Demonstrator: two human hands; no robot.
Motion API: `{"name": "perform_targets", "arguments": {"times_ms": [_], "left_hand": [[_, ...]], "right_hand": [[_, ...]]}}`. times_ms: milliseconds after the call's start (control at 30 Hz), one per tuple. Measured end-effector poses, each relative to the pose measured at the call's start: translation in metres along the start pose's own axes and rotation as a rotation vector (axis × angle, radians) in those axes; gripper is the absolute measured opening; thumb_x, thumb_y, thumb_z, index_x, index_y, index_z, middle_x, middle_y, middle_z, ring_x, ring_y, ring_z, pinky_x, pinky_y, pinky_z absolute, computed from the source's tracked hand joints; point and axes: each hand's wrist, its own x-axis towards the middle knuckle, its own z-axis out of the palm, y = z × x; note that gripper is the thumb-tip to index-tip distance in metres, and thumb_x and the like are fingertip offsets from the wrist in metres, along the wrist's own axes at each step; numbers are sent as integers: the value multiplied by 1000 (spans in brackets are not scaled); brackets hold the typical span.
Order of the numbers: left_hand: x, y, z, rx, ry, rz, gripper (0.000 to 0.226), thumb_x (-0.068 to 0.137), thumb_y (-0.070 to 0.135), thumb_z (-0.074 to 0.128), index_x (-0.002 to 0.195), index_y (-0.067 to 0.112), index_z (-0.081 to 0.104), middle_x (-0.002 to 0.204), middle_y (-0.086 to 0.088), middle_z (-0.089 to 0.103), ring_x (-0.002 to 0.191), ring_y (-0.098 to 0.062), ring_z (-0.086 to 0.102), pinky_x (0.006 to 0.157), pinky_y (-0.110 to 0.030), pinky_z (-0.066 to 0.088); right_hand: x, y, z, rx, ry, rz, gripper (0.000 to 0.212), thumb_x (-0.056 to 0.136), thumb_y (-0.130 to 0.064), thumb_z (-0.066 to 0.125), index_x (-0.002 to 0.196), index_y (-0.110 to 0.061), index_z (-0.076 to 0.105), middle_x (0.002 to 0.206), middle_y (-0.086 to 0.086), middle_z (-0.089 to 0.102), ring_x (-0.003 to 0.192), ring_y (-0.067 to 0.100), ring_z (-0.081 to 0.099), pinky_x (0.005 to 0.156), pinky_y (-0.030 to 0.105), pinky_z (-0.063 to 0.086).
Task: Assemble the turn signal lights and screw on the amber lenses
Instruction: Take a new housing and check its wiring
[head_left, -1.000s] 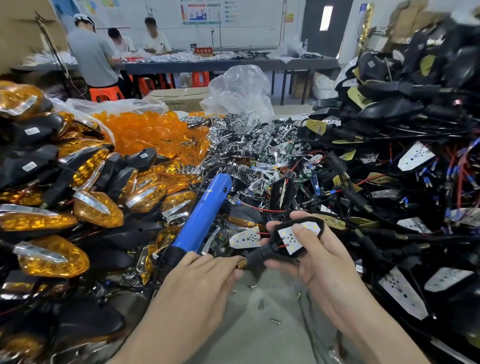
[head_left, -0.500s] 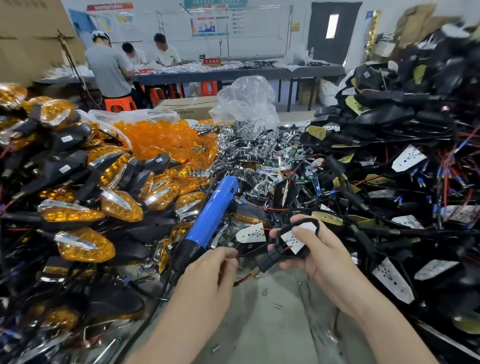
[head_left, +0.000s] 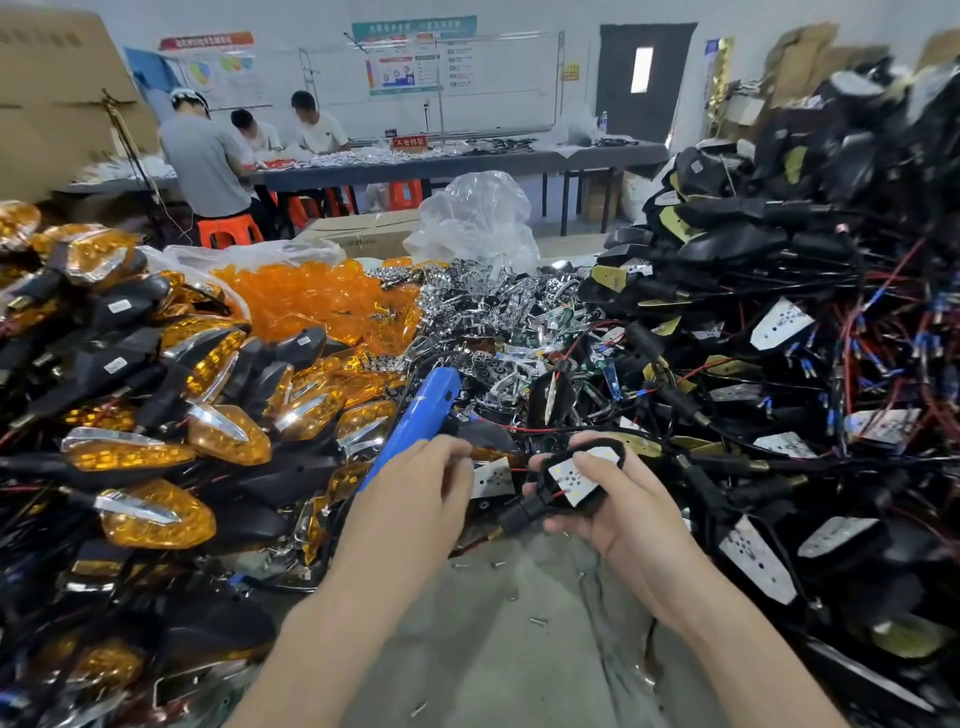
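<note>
The right hand (head_left: 623, 504) is working just to the right of the blue screwdriver (head_left: 423, 405), and it is cradling a black signal housing (head_left: 544, 480). Its fingers (head_left: 583, 441) are curling round the housing's far edge and underneath. The thumb is pressing flat on the white LED board (head_left: 574, 478) seated inside the shell. The housing's stalk (head_left: 522, 512) is poking out past the fingers, pointing down towards the screwdriver's lower end.

The left hand (head_left: 415, 491) is lying over that lower end, its back to the camera, fingers bent and close together. I cannot tell whether they are actually closing on the tool.

Left of the screwdriver, finished lights (head_left: 156, 415) are piling up, amber faces showing. Beyond its tip, loose amber lenses (head_left: 311, 301) are spilling from a bag, with chrome reflectors (head_left: 493, 306) beside them. Right of the screwdriver, bare black housings (head_left: 779, 364) are heaping high in a tangle of red and black wires. Nearer the camera than the screwdriver, a few loose screws (head_left: 540, 621) are lying on the grey counter (head_left: 519, 670).
</note>
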Motion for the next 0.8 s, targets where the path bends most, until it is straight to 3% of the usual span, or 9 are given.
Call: {"name": "perform_targets", "arguments": {"times_ms": [167,267,433,533,700,800], "left_hand": [[44,22,-5,-61,-29,103,22,101,34,46,116,31,62,88,22,62,84,-5,63,79,-37,55],[81,35,0,-4,-54,128,26,102,31,44,122,23,60,99,9,65,72,-8,61,73,-37,57],[138,44,16,89,-181,81,33,102,21,39,130,17,55,114,-6,66,90,-23,63,80,-39,55],[162,37,20,174,-288,49,40,99,8,39,137,11,50,115,-12,63,82,-21,56,68,-31,46],[180,39,26,356,-457,31,42,101,9,41,143,4,41,128,-18,58,97,-29,55,78,-35,44],[182,46,31,429,-491,44,42,101,9,45,142,3,39,127,-16,59,109,-34,58,95,-41,42]], "right_hand": [[6,3,1,58,45,-29,17,102,-3,48,103,-13,61,108,28,72,83,34,72,52,34,57],[8,7,2,36,41,-14,18,102,-3,48,101,-14,62,112,29,70,87,31,71,54,35,57],[10,6,1,58,19,-3,18,102,-4,49,101,-15,63,111,26,71,94,37,68,57,35,58],[10,7,0,58,6,-4,17,103,-6,50,102,-16,63,114,28,69,97,37,68,59,35,58],[11,7,-2,80,-11,-9,18,104,-10,51,100,-19,66,121,31,65,97,34,69,62,36,60],[12,7,-3,90,-26,-22,23,106,-12,50,96,-21,68,115,26,70,93,30,73,64,35,60]]}}
